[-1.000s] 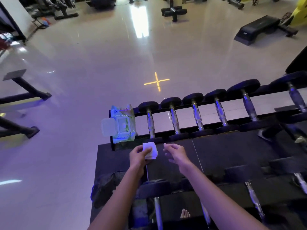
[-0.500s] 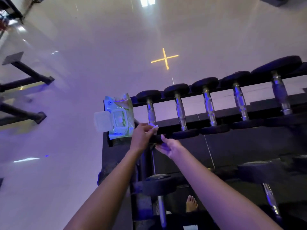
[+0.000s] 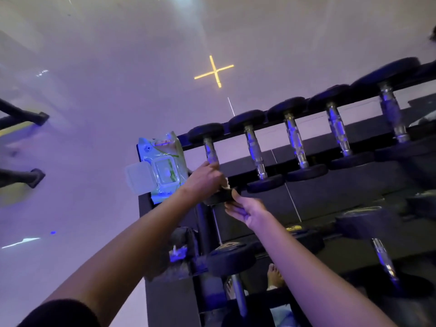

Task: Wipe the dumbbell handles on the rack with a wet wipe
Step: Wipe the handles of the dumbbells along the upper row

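Glossy gym floor (image 3: 118, 95), washed in purple light and marked with a yellow cross (image 3: 214, 71), stretches beyond the black rack (image 3: 342, 192), whose top tier carries a row of dumbbells (image 3: 295, 140) with chrome handles running front to back. At the left end of that tier a pack of wipes (image 3: 162, 166) lies with its lid flipped open, just beside the leftmost dumbbell (image 3: 205, 133). The left hand (image 3: 204, 179) is curled round the lower part of that dumbbell's handle (image 3: 210, 152), near the tier's front edge, with the wet wipe (image 3: 227, 184) bunched in its grip. Only a white scrap shows at the edge of the palm, where the handle meets the near head (image 3: 218, 197). The right hand (image 3: 247, 210) pinches that near head, thumb on top and fingers beneath, apparently to steady it. To wipe well, the cloth should wrap the handle fully and travel its whole length toward the far head, with a twist to reach the underside, while the right hand stops the dumbbell rolling.
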